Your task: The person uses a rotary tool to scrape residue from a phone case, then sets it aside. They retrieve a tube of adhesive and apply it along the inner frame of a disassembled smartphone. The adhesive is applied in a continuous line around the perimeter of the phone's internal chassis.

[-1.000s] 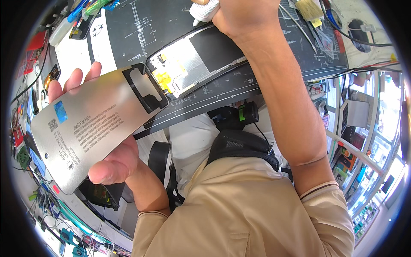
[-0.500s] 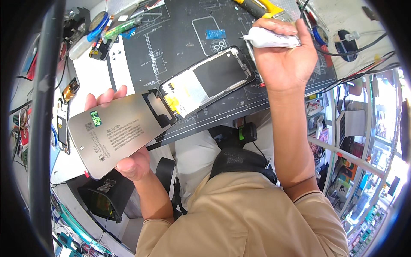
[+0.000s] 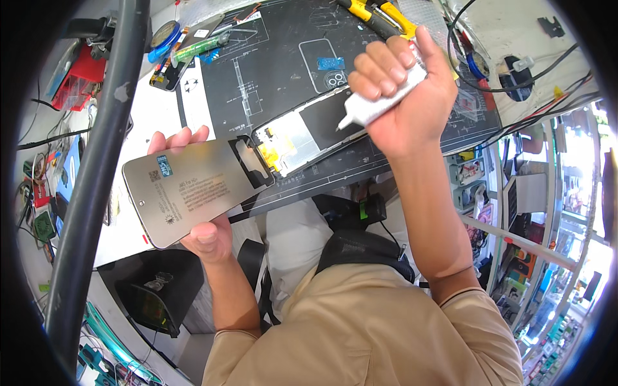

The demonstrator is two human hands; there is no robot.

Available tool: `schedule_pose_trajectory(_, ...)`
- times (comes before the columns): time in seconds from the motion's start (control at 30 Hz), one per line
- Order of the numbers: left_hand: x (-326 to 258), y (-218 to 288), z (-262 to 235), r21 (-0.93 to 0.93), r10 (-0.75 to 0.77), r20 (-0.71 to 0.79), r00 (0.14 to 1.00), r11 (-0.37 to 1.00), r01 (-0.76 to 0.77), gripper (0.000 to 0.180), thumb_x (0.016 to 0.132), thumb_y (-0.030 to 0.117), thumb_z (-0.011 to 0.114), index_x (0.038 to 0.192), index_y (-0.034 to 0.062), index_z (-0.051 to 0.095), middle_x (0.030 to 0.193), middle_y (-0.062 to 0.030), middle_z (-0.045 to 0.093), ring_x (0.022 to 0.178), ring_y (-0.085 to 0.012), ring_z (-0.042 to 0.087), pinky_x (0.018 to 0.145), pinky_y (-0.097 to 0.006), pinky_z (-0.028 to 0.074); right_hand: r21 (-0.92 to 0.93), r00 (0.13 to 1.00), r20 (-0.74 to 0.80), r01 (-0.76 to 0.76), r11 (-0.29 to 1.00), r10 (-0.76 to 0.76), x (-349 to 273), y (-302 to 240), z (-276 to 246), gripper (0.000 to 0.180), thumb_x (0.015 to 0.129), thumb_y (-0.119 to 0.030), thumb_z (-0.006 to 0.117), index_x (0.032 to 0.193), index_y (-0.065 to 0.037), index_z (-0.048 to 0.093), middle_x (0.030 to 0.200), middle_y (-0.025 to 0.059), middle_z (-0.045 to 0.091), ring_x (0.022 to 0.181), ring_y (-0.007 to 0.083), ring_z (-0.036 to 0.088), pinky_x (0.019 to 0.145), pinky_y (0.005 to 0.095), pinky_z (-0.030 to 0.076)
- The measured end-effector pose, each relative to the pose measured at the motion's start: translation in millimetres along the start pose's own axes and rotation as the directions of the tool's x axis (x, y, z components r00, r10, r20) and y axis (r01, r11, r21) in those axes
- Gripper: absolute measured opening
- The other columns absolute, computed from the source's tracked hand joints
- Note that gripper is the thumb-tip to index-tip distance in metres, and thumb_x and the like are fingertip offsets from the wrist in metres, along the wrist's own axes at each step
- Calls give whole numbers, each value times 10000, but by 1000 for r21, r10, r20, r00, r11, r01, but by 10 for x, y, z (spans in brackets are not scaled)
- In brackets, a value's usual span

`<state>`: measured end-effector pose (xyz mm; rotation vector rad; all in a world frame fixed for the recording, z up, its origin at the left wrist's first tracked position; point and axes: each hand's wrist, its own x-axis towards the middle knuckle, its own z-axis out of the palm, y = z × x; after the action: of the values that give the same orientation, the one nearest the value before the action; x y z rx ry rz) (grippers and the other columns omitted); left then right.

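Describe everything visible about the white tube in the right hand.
The white tube is a small, plastic-looking squeeze tube with a narrow pointed nozzle. The right hand grips it around the body, fingers wrapped over the top. It lies tilted, nozzle aimed down-left over the opened phone on the dark work mat. Whether the tip touches the phone is unclear.

An opened phone (image 3: 302, 138) lies on the mat (image 3: 270, 71) at the desk's near edge. The left hand (image 3: 203, 235) holds a back cover (image 3: 193, 193) just left of it, over the edge. The right hand (image 3: 402, 96) holds a tube (image 3: 380, 100) above the phone's right end. Pliers (image 3: 380, 16) lie at the mat's far edge
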<state>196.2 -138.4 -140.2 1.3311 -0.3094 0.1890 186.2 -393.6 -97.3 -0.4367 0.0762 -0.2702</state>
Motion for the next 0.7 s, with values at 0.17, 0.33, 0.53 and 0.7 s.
schedule_pose_trajectory(0.17, 17, 39, 57, -44, -35, -58, 998, 998, 33, 1343, 624, 712, 882, 1554, -45, 279, 1421, -235, 539, 1313, -421, 563, 1125, -508, 448, -191, 998, 18, -59, 980, 64, -160, 267, 90, 467, 1089, -390, 396, 695, -138, 407, 590, -11, 368, 511, 119, 369, 507, 290, 377)
schedule_pose_trajectory(0.33, 15, 50, 45, -40, -54, -89, 995, 998, 51, 1378, 588, 713, 900, 1556, -44, 276, 1430, -239, 531, 1311, -431, 562, 1134, -520, 434, -377, 996, 19, -70, 923, 84, -206, 441, 156, 458, 1081, -371, 408, 684, -144, 390, 555, -22, 335, 479, 102, 328, 482, 279, 364)
schedule_pose_trajectory(0.53, 44, 3, -31, 132, 72, 105, 992, 988, -85, 1171, 828, 786, 622, 1573, -24, 222, 1494, -268, 422, 1348, -486, 490, 1133, -585, 402, -338, 990, 85, -79, 938, 115, -152, 493, 123, 426, 1040, -327, 472, 672, -126, 396, 566, 3, 369, 504, 122, 372, 512, 286, 376)
schedule_pose_trajectory(0.7, 55, 14, -4, 128, 69, 73, 995, 989, -78, 1178, 827, 802, 611, 1571, -28, 230, 1493, -277, 420, 1351, -484, 487, 1138, -585, 399, -291, 983, -7, -176, 940, 182, -127, 496, 222, 458, 1073, -353, 423, 673, -133, 384, 546, 1, 340, 478, 128, 342, 494, 283, 358)
